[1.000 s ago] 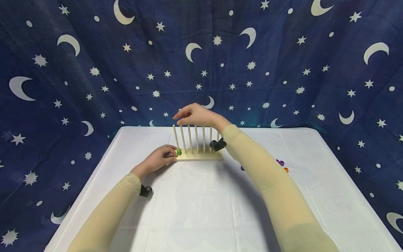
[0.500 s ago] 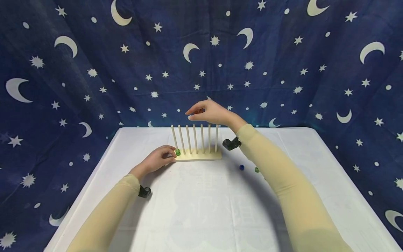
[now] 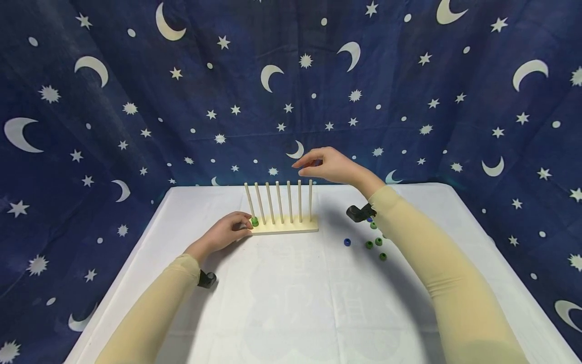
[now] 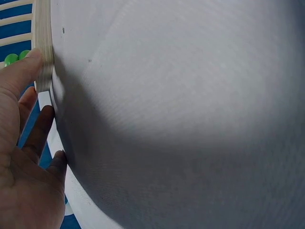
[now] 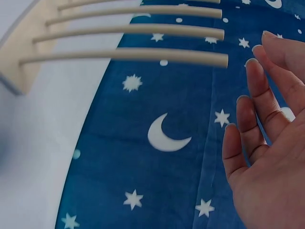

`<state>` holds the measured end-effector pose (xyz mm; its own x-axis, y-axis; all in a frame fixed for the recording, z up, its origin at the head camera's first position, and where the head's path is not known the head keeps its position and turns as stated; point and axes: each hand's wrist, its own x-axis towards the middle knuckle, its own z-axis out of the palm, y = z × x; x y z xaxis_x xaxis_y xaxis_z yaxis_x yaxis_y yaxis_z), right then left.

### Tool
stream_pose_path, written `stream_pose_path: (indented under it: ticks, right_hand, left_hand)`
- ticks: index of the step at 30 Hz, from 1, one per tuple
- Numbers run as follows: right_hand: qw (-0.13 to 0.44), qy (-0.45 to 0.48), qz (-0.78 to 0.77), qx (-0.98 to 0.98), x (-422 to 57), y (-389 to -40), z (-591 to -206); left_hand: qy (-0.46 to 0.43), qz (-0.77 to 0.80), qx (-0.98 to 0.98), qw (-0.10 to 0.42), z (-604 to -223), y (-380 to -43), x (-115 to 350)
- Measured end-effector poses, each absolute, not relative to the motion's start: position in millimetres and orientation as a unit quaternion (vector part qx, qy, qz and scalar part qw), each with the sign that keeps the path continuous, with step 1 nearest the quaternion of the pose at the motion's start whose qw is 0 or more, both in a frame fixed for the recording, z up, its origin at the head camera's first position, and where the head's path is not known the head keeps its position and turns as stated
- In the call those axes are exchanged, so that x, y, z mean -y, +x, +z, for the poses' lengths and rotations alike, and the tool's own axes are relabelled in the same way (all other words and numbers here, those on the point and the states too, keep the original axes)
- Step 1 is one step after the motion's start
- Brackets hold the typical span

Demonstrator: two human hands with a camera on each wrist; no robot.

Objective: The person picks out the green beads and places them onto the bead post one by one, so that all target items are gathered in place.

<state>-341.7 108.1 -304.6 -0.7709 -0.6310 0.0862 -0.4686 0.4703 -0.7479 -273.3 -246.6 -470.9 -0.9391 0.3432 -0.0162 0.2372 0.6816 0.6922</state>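
Note:
A pale wooden peg stand point(image 3: 285, 228) with a row of upright pegs is at the back of the table. Two green beads point(image 3: 255, 222) sit stacked at the foot of its leftmost peg. My left hand point(image 3: 229, 230) grips the left end of the base. In the left wrist view, the thumb point(image 4: 27, 67) lies against the base's edge beside the green beads. My right hand point(image 3: 328, 165) is raised above and right of the pegs, fingers loosely bent, holding nothing. The right wrist view shows these fingertips apart from the tip of the nearest peg point(image 5: 167, 56).
Right of the stand lie several loose green beads point(image 3: 369, 245) and a blue bead point(image 3: 347, 242). A second blue bead point(image 3: 370, 219) is partly covered by the right wrist camera point(image 3: 360, 213). A dark blue star-and-moon cloth point(image 3: 236, 71) hangs behind the white table point(image 3: 282, 303).
My right hand has moved right from above the left pegs to beyond the rightmost one, uncovering pegs and loose beads. My left hand stays at the base. The head view has shifted slightly.

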Motion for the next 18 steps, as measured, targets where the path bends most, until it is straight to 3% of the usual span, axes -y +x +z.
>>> stream_pose_path:
  ticks: [18]
  right_hand:
    - [0.101,-0.267,-0.384,-0.878,-166,-329,-320]
  left_hand:
    - [0.155,0.371,-0.913,0.074,-473,-275,248]
